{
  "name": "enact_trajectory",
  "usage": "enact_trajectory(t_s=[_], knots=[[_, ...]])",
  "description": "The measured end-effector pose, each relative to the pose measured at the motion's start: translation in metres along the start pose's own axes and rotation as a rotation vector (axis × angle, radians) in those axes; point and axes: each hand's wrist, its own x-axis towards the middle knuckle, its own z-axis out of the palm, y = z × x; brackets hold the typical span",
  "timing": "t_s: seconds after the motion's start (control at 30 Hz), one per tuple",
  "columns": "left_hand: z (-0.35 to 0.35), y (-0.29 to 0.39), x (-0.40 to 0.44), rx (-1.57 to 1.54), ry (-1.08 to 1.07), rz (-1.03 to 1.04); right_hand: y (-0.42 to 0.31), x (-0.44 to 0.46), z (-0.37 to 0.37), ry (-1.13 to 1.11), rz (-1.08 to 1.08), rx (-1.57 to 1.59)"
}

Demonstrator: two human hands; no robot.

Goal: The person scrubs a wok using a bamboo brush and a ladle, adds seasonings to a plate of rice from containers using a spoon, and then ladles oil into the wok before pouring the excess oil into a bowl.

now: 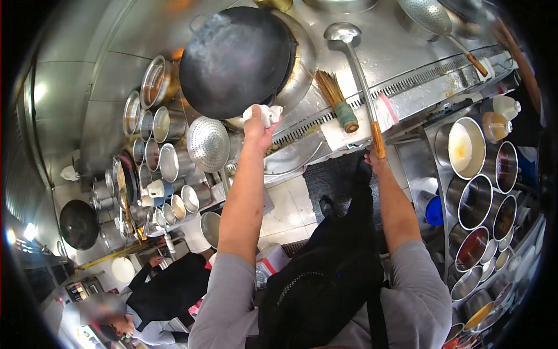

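A large black wok point(235, 64) gives off smoke on the round burner. My left hand point(260, 129) is closed round a white folded cloth point(268, 115) at the wok's near edge. Farther right, my right hand point(378, 160) grips the wooden handle of a long metal ladle point(361, 72), whose bowl rests on the steel stove top. Between the two hands a bamboo brush point(337, 102) bound in green lies by the drain grate. Under the ladle's handle a white towel point(360, 126) hangs over the counter edge.
A perforated strainer point(208, 144) sits left of my left forearm, beside many metal pots. Another strainer point(427, 16) lies at the back right. Containers of sauces point(472, 249) line the right side. One co-worker point(168, 288) is at the lower left, another's arm point(520, 61) at the upper right.
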Motion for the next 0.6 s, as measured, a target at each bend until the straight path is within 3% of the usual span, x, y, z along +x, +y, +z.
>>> enact_trajectory(t_s=[0.37,0.6], knots=[[-0.009,0.002,0.008,0.106,0.004,-0.023,0.060,0.066,0.016,-0.027,-0.030,0.008],[-0.015,0.001,0.014,0.115,0.032,-0.020,0.045,0.044,0.014,-0.046,-0.107,-0.064]])
